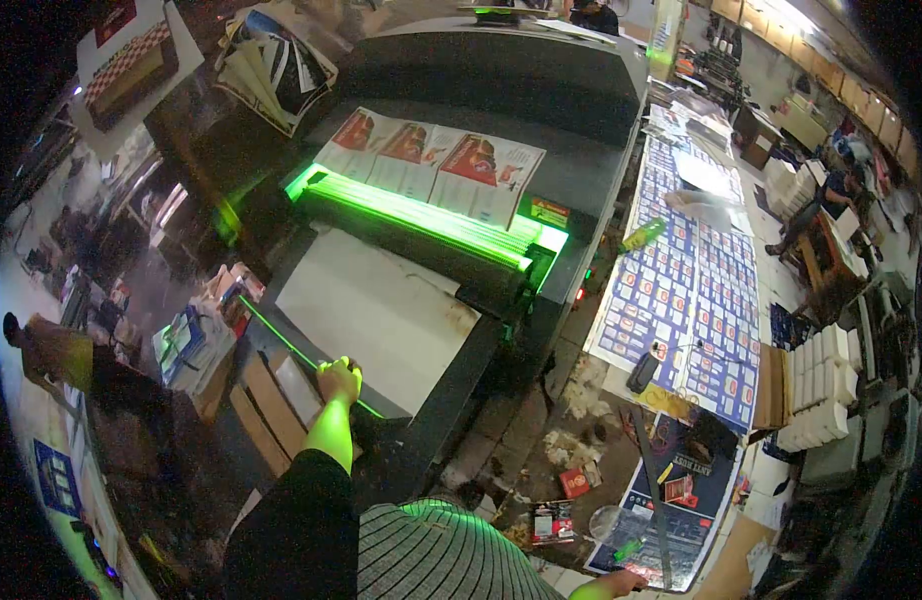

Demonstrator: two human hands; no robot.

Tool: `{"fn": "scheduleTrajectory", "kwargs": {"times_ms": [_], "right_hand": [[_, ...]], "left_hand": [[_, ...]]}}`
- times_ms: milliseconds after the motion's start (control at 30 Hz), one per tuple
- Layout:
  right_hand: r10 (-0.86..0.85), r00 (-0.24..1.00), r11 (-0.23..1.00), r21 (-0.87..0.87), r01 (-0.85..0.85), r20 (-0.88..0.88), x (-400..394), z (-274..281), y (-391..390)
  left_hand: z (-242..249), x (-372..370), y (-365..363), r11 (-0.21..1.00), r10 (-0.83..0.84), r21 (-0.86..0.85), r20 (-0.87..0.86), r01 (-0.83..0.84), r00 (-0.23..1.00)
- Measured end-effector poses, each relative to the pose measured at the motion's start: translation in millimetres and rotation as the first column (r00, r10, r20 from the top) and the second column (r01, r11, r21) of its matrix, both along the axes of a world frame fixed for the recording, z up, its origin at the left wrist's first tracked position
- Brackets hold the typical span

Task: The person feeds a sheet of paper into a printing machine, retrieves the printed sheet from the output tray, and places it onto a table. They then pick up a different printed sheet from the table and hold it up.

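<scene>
The striped shirt [436,555] and the forearm [588,592] behind the right hand [619,582] are cut off by the bottom edge; fine print on the blue sheets [656,290] is too small to be read.

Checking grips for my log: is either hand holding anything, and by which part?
It cannot be told: the left hand is at the green-lit edge, its grip unclear; the right hand is near the dark strip's lower end, no hold discernible.
</scene>
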State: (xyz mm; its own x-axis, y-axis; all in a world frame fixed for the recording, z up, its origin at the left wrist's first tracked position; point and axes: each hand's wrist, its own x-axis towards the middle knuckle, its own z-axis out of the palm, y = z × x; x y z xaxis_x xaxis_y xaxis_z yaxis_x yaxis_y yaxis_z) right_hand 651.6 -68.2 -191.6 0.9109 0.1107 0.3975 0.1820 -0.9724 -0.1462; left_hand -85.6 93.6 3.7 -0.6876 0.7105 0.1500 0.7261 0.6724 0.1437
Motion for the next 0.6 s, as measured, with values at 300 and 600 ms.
{"fn": "scheduleTrajectory", "kwargs": {"times_ms": [300,600], "right_hand": [[-0.028,1.000,0.999,0.030,0.028,-0.015,-4.9,-1.0,6.4],[-0.022,0.999,0.999,0.047,0.023,-0.027,-1.1,-2.2,12.1]], "left_hand": [[2.6,-0.7,2.7,0.993,0.025,-0.115,-0.025,-0.028,0.999],[2.7,-0.5,2.5,0.995,0.028,-0.100,0.008,-0.027,1.000]]}}
